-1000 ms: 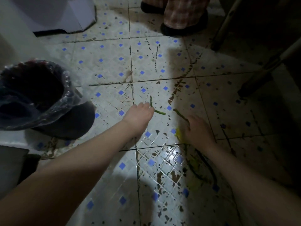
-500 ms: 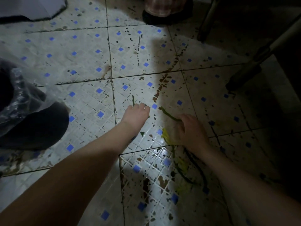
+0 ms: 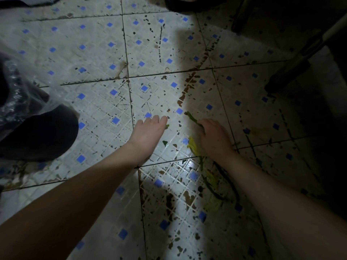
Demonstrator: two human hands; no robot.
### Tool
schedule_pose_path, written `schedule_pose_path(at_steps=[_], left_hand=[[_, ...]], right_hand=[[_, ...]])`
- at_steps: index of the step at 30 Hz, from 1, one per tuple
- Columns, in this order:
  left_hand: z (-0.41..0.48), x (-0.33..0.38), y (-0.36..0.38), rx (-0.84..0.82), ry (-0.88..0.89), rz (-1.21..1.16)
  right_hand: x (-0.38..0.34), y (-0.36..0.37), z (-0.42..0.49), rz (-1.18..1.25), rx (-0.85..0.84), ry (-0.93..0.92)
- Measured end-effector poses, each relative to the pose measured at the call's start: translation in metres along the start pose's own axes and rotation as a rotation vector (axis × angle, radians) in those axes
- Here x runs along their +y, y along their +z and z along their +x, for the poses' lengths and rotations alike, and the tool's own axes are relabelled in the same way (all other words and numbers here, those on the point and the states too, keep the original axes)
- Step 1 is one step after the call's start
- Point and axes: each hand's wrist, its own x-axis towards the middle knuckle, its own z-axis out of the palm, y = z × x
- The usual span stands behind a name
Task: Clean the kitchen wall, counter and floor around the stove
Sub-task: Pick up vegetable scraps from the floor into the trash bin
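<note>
The tiled floor [image 3: 105, 59] is white with blue squares and covered in dark dirt flecks and stains. My left hand [image 3: 148, 132] is down on the floor with its fingers curled over a green stem piece [image 3: 166, 126], whose end pokes out beside the hand. My right hand [image 3: 214, 137] is lowered next to it, fingers curled around a longer green stem [image 3: 191, 117] that sticks out past the fingertips. Yellow-green vegetable scraps [image 3: 192, 146] lie under its palm. More limp green and yellow scraps [image 3: 212, 182] trail along the floor beneath my right forearm.
A dark bin lined with a clear plastic bag [image 3: 20, 102] stands at the left. Dark furniture legs [image 3: 289, 72] slant across the top right in shadow. Another person's dark shoe [image 3: 187, 4] shows at the top edge.
My left hand has closed over the green stem that lay in front of its fingers. The camera has dropped closer to the floor. The right hand has barely shifted.
</note>
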Motion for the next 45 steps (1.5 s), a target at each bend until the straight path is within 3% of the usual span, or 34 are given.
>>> schedule_pose_path(at_steps=[5,14,18,21,36,45], left_hand=[[-0.017,-0.003,0.008,0.024,0.028,-0.038],[-0.030,0.001,0.019,-0.052,-0.001,-0.162],[-0.028,0.007,0.017,-0.024,0.017,-0.215],[-0.025,0.012,0.016,-0.025,0.034,-0.219],[-0.013,0.020,0.025,-0.053,-0.001,-0.129],[-0.024,0.017,0.018,-0.005,0.020,-0.089]], right_hand=[[-0.004,0.003,-0.001,-0.060,0.024,0.030],[-0.009,0.001,-0.005,0.135,0.048,0.143],[-0.009,0.004,-0.023,0.193,0.106,0.116],[-0.001,0.009,-0.039,0.227,0.050,0.093],[-0.003,0.019,-0.041,0.068,-0.058,0.117],[-0.011,0.023,-0.039,-0.180,-0.072,0.076]])
